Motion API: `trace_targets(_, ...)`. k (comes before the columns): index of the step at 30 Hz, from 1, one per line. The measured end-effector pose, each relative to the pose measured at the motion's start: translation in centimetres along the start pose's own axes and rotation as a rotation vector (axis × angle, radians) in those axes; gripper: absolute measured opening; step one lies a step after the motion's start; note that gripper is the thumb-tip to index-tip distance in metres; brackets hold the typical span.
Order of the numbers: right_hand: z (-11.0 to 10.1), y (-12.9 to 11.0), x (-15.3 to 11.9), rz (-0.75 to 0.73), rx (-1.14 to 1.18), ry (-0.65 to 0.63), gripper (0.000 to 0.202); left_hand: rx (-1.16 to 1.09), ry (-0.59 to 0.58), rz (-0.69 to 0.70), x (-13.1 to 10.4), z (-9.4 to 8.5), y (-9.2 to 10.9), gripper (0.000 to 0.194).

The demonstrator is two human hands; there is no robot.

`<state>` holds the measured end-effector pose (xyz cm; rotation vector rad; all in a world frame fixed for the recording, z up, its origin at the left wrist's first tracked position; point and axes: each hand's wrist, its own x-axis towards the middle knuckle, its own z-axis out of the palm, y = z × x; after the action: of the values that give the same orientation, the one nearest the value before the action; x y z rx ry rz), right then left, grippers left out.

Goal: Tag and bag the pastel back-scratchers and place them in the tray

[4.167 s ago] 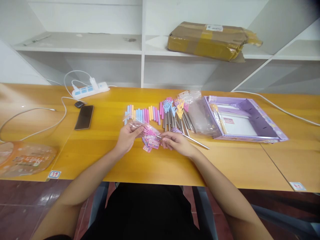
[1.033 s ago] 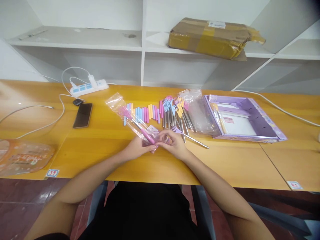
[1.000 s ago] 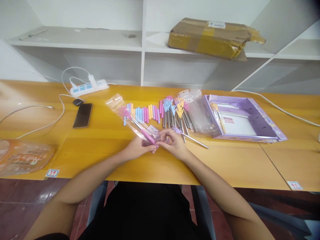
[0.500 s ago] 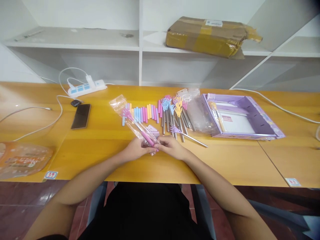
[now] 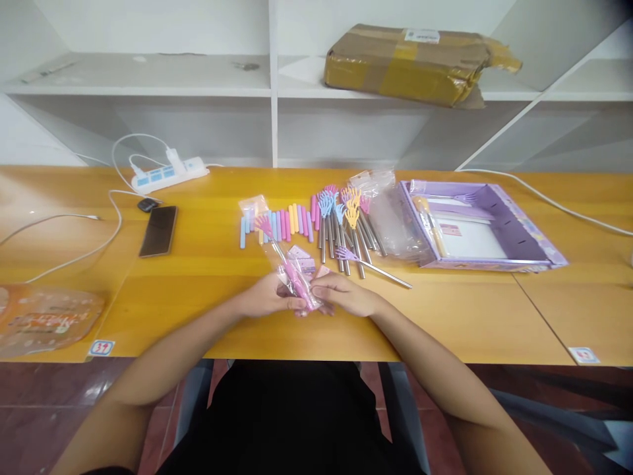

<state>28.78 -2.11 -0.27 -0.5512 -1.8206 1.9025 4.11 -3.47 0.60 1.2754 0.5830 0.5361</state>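
A pink back scratcher (image 5: 279, 247) with a metal rod sits inside a clear plastic bag, its claw pointing away from me. My left hand (image 5: 267, 295) is closed around its pink handle. My right hand (image 5: 343, 293) pinches at the lower end of the bag, and a small pinkish card (image 5: 321, 272) shows by its fingers. Just beyond lie small printed cards (image 5: 301, 258). Coloured handle sleeves (image 5: 284, 225) form a row behind the bag. To their right is a pile of back scratcher rods with coloured claws (image 5: 341, 224), and one purple-clawed back scratcher (image 5: 376, 267) lies apart in front.
A purple box tray (image 5: 541, 254) holds several items, with clear bags (image 5: 395, 224) beside it. On the left are a phone (image 5: 159, 231), a power strip (image 5: 171, 175) with cables, and an orange-printed bag (image 5: 49, 320). A taped carton (image 5: 405, 66) rests on the shelf.
The bagged back scratcher has shifted right and a little toward me, and stands steeper. My right hand has moved slightly right, and a pinkish card now shows by its fingers.
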Motion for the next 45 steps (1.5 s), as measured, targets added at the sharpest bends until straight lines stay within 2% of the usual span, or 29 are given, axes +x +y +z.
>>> trace_targets(3, -0.3, 0.5, 0.1, 0.003, 0.176, 0.149, 0.037, 0.021, -0.221, -0.124, -0.6, -0.2, 0.6, 0.035)
trace_targets(7, -0.5, 1.2, 0.5, 0.018, 0.332, 0.218, 0.054, 0.056, -0.526, -0.282, -0.9, 0.5, 0.0, 0.030)
trace_targets(9, -0.4, 1.3, 0.7, 0.060, 0.324, 0.218, 0.047, 0.118, -0.593, -0.331, -0.8, 0.8, -0.4, 0.029)
trace_targets(11, -0.3, 1.3, 0.9, 0.102, 0.294, 0.214, 0.040, 0.192, -0.597, -0.363, -0.7, 0.5, -0.3, 0.031)
trace_targets(13, 0.0, 1.2, 1.2, 0.125, 0.278, 0.186, 0.041, 0.250, -0.489, -0.375, -0.7, -0.4, 0.1, 0.034)
trace_targets(15, 0.5, 1.2, 1.4, 0.155, 0.272, 0.126, 0.044, 0.312, -0.236, -0.310, -0.6, -1.5, 0.6, 0.034)
trace_targets(18, 1.6, 1.2, 1.7, 0.238, 0.275, 0.008, 0.049, 0.401, 0.234, -0.055, -0.2, -2.9, 0.8, 0.039)
trace_targets(20, 2.0, 1.1, 1.7, 0.300, 0.272, -0.057, 0.050, 0.397, 0.405, 0.088, 0.2, -3.2, 0.6, 0.037)
trace_targets(22, 1.9, 1.0, 1.5, 0.354, 0.253, -0.111, 0.049, 0.371, 0.448, 0.144, 0.4, -3.1, 0.4, 0.028)
trace_targets(24, 1.1, 0.8, 1.1, 0.371, 0.214, -0.089, 0.048, 0.370, 0.445, 0.149, 0.4, -2.9, 0.3, 0.022)
trace_targets(26, 0.0, 0.8, 0.7, 0.308, 0.144, 0.067, 0.046, 0.385, 0.458, 0.147, 0.3, -2.9, 0.2, 0.020)
trace_targets(28, -1.1, 0.9, 0.4, 0.161, -0.003, 0.334, 0.042, 0.385, 0.485, 0.150, 0.2, -2.9, 0.2, 0.020)
trace_targets(30, -2.0, 0.9, 0.2, -0.008, -0.278, 0.568, 0.035, 0.363, 0.513, 0.151, 0.2, -3.0, 0.1, 0.022)
trace_targets(32, -2.5, 0.9, 0.2, -0.135, -0.606, 0.659, 0.028, 0.329, 0.518, 0.144, 0.1, -3.1, 0.1, 0.025)
trace_targets(34, -2.6, 0.9, 0.3, -0.190, -0.844, 0.616, 0.021, 0.310, 0.518, 0.133, 0.1, -3.1, 0.2, 0.028)
trace_targets(36, -2.3, 1.1, 0.4, -0.188, -0.947, 0.537, 0.019, 0.303, 0.524, 0.131, 0.2, -3.0, 0.3, 0.032)
trace_targets(38, -1.8, 1.4, 0.6, -0.144, -0.999, 0.488, 0.022, 0.303, 0.542, 0.140, 0.2, -3.0, 0.4, 0.034)
trace_targets(41, -1.5, 2.1, 1.0, -0.064, -1.082, 0.494, 0.028, 0.315, 0.564, 0.144, 0.3, -2.9, 0.5, 0.036)
trace_targets(45, -1.9, 2.9, 1.1, -0.073, -1.100, 0.496, 0.028, 0.352, 0.608, 0.173, 0.2, -2.8, 0.4, 0.034)
